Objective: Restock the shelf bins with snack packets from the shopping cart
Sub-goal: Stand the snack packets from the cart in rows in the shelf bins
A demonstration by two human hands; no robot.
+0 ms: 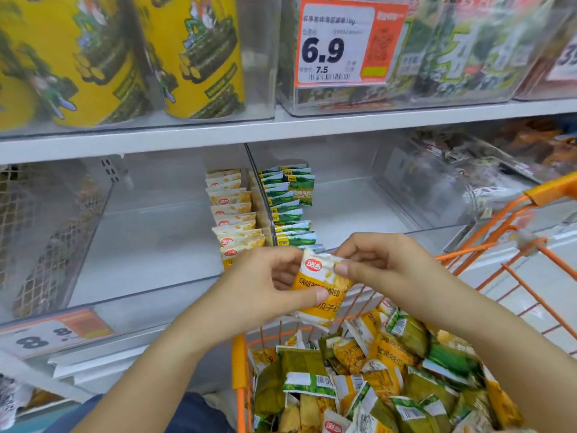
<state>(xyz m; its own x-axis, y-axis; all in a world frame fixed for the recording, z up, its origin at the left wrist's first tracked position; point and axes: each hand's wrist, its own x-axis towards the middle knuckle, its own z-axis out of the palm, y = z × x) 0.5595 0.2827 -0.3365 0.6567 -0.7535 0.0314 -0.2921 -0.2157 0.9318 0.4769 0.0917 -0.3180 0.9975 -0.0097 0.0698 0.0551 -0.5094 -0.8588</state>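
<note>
Above an orange shopping cart (pixel 487 254), left hand (pixel 265 285) and right hand (pixel 384 264) both pinch one yellow snack packet (pixel 321 295).

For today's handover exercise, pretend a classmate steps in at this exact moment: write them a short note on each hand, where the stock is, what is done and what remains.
Left hand and right hand both pinch one yellow packet, held above the orange cart.
Done: a row of yellow packets stands along the right side of the left clear bin; a row of green packets stands along the left side of the right bin.
Left: both bins are mostly bare, and the cart holds a mixed pile of packets. The held packet probably goes with the yellow row.
</note>
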